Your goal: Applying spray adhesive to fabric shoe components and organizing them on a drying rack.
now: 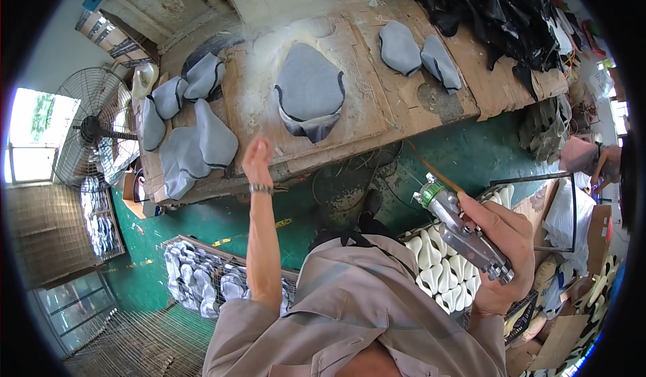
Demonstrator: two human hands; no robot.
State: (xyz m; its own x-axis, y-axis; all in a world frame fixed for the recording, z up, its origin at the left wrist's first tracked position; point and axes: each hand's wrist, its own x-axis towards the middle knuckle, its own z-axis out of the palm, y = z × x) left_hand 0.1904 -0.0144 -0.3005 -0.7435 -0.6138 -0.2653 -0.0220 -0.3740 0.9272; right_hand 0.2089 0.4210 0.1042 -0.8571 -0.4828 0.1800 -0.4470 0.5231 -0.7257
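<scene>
My right hand (501, 242) is wrapped round a metal spray gun (464, 229) with a green ring near its nozzle; a thin tan hose (434, 167) passes close to it. The gun points up and left, toward the bench. At the bench's near edge, my left hand (257, 161) is raised with loosely bent fingers and nothing visible in it. Beyond that hand lies a grey, saddle-shaped cover (309, 84) with black edges, on a powdery patch of the cardboard-covered bench (363, 118). Neither hand touches this cover.
More grey covers (217, 134) lie at the bench's left, and two grey pieces (400, 47) at its right. Black covers (464, 7) are heaped at the far right. A large fan (94, 128) stands left. Racks of white saddle-shaped pads (441, 262) flank me. Another person (599, 161) is far right.
</scene>
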